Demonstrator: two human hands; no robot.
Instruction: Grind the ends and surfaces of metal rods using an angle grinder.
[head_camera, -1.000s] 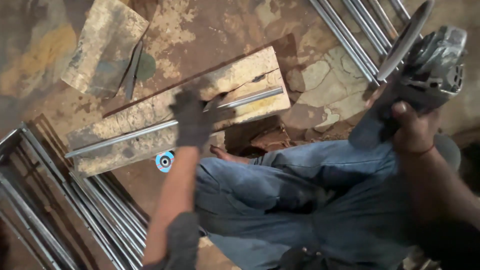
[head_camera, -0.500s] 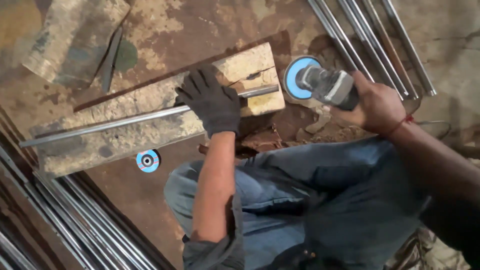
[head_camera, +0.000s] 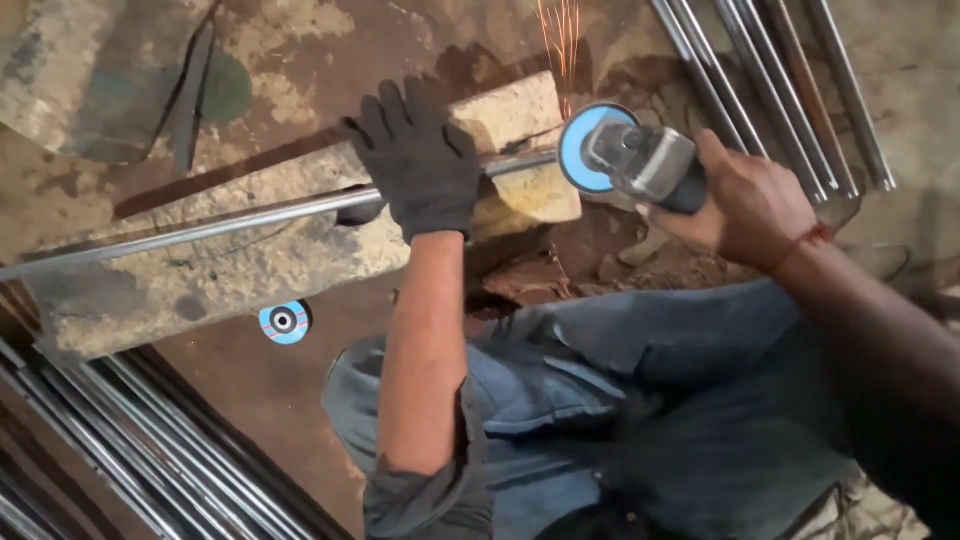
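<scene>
My left hand (head_camera: 420, 160), in a dark glove, presses down on a long steel rod (head_camera: 200, 228) that lies along a rough stone slab (head_camera: 240, 265). My right hand (head_camera: 745, 205), bare, grips an angle grinder (head_camera: 640, 160). Its blue disc (head_camera: 585, 148) touches the right end of the rod at the slab's edge. Orange sparks (head_camera: 562, 40) fly upward from the contact point. My knees in blue jeans (head_camera: 600, 400) are below the slab.
A spare blue grinding disc (head_camera: 285, 322) lies on the floor below the slab. Bundles of steel rods lie at the lower left (head_camera: 130, 450) and upper right (head_camera: 770, 90). Another slab (head_camera: 70, 80) with a flat metal strip sits at the upper left.
The grinder came down from my raised right hand to the rod's right end, and sparks now fly. My left hand has stayed pressed on the rod.
</scene>
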